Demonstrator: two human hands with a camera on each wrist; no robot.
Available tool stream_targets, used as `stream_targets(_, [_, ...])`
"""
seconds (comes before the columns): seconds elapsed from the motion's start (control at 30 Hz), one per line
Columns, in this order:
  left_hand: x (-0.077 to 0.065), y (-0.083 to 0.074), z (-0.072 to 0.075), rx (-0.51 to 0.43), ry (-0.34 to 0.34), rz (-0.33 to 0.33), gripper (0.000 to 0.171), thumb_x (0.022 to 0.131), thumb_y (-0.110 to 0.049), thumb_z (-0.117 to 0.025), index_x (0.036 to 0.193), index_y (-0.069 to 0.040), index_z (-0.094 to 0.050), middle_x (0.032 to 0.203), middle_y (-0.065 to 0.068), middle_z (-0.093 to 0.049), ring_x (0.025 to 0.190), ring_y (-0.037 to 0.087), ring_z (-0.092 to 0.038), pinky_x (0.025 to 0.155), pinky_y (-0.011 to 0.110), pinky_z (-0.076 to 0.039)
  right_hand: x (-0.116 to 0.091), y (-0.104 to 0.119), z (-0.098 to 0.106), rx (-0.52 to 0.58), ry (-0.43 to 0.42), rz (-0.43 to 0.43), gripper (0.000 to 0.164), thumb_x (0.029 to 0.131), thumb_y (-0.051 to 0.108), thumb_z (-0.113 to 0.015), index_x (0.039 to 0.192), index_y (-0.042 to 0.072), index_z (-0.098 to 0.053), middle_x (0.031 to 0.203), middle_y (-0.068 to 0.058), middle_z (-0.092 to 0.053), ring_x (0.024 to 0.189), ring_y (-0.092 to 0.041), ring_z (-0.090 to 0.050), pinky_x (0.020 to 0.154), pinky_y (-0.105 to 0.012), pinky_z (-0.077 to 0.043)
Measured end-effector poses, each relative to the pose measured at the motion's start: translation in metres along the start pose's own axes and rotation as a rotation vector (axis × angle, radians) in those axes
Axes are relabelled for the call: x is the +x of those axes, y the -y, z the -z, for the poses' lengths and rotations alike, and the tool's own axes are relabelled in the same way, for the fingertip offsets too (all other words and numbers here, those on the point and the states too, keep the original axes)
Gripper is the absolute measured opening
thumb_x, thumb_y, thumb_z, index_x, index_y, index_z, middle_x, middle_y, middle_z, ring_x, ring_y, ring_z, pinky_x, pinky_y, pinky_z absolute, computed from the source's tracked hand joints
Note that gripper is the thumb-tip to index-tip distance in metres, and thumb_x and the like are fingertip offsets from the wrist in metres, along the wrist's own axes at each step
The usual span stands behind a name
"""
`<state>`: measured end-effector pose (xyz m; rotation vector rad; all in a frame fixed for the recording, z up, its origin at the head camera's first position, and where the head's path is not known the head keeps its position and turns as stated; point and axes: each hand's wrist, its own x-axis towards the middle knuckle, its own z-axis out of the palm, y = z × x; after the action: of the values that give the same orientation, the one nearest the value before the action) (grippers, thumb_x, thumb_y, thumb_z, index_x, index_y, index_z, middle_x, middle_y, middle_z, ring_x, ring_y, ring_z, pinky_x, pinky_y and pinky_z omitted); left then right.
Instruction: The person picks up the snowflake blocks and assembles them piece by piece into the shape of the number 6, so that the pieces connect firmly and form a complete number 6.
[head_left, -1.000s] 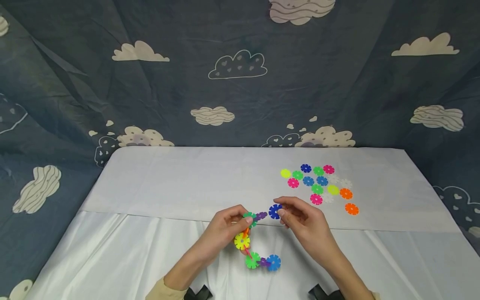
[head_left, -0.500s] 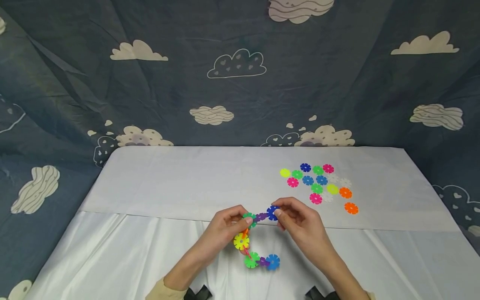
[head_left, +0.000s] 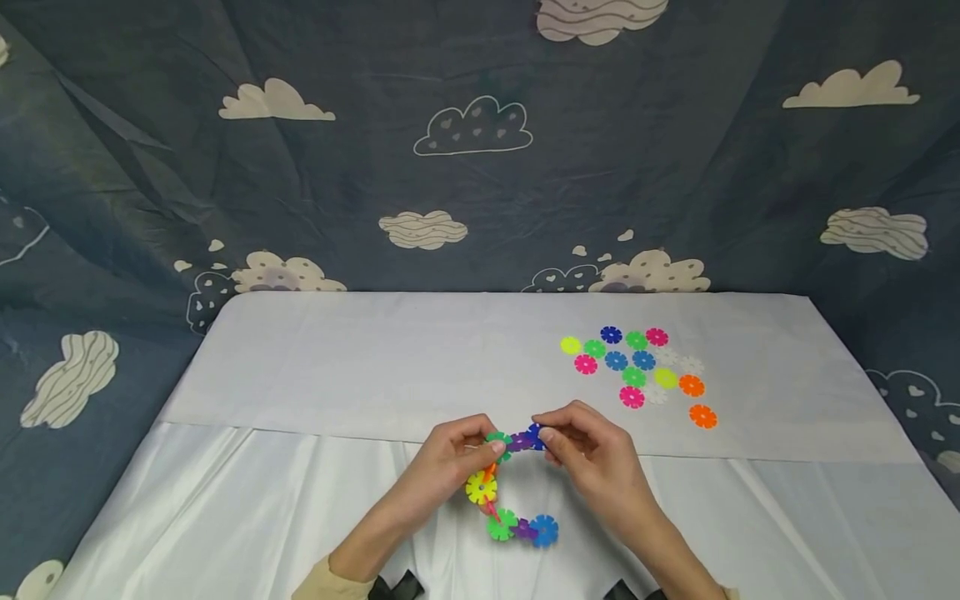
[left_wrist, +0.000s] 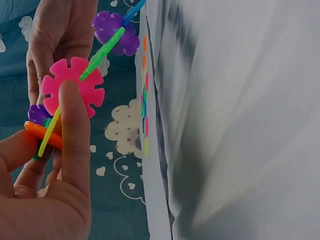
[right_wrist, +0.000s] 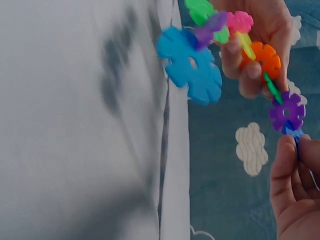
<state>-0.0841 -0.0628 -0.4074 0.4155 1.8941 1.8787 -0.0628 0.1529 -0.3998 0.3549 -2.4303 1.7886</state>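
Note:
My left hand (head_left: 442, 471) pinches a curved chain of notched plastic discs at a green disc (head_left: 498, 446) near its upper end. A yellow disc (head_left: 482, 487) sits below, and in the left wrist view a pink disc (left_wrist: 75, 82) shows beside the fingers. The chain's free lower end is a light blue disc (right_wrist: 187, 65). Between finger and thumb my right hand (head_left: 600, 462) holds a dark blue disc (head_left: 536, 437), partly hidden by the fingertips. It meets the edge of the purple disc (right_wrist: 287, 111) at the chain's upper end; how deep its slot sits I cannot tell.
Several loose discs, among them an orange disc (head_left: 703, 417) and a yellow one (head_left: 570, 345), lie flat on the white cloth (head_left: 360, 367) behind the right hand. A dark cloud-patterned curtain (head_left: 480, 192) hangs behind the table.
My right hand has moved left and slightly down, bringing the dark blue disc from apart to against the purple disc. The left hand keeps its hold, with the chain slightly lower.

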Motion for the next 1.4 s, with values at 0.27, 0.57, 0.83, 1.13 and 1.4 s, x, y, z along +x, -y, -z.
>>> stream_targets(0.27, [0.0,0.001,-0.004,-0.013,-0.047,-0.01,0.018,0.101,-0.019,-0.058,0.095,-0.002,-0.059,0.082,0.008,-0.057,0.067,0.015,-0.051,0.062,0.023,-0.042,0.0,0.0,-0.006,0.025,-0.048,0.035,0.024,0.093,0.005,-0.066,0.111,0.02,-0.071,0.089,0.001,-0.06,0.073,-0.019,-0.06,0.067,-0.029,-0.056])
stream_targets(0.57, [0.001,0.002,-0.005,-0.017,-0.044,0.028,0.016,0.104,-0.018,-0.049,0.104,-0.002,-0.05,0.088,0.015,-0.061,0.068,0.015,-0.048,0.06,0.024,-0.039,0.0,-0.002,-0.007,-0.021,0.001,-0.038,0.049,0.093,0.001,-0.065,0.135,0.026,-0.057,0.11,0.002,-0.064,0.093,-0.02,-0.067,0.08,-0.028,-0.056])
stream_targets(0.83, [0.004,0.009,-0.005,-0.04,-0.019,0.094,0.021,0.106,-0.026,-0.043,0.119,-0.009,-0.043,0.085,0.009,-0.06,0.073,0.018,-0.058,0.068,0.028,-0.045,0.0,-0.008,-0.011,0.037,0.05,-0.069,0.04,0.095,0.01,-0.065,0.132,0.025,-0.06,0.114,0.004,-0.063,0.099,-0.02,-0.065,0.085,-0.028,-0.054])
stream_targets(1.13, [0.004,0.01,-0.005,0.011,-0.046,0.118,0.034,0.105,-0.038,-0.045,0.13,-0.017,-0.053,0.072,0.009,-0.06,0.067,0.018,-0.054,0.069,0.03,-0.04,0.001,-0.012,-0.015,0.046,0.124,-0.128,0.044,0.096,0.007,-0.063,0.135,0.028,-0.058,0.124,0.007,-0.06,0.105,-0.013,-0.061,0.088,-0.026,-0.052])
stream_targets(1.4, [0.007,0.013,-0.004,-0.031,-0.103,0.129,0.027,0.103,-0.03,-0.052,0.118,-0.01,-0.06,0.069,0.007,-0.061,0.067,0.02,-0.06,0.072,0.03,-0.047,0.004,-0.014,-0.008,-0.086,0.1,-0.089,0.04,0.095,0.004,-0.064,0.129,0.024,-0.062,0.123,0.005,-0.062,0.104,-0.01,-0.06,0.086,-0.03,-0.054])
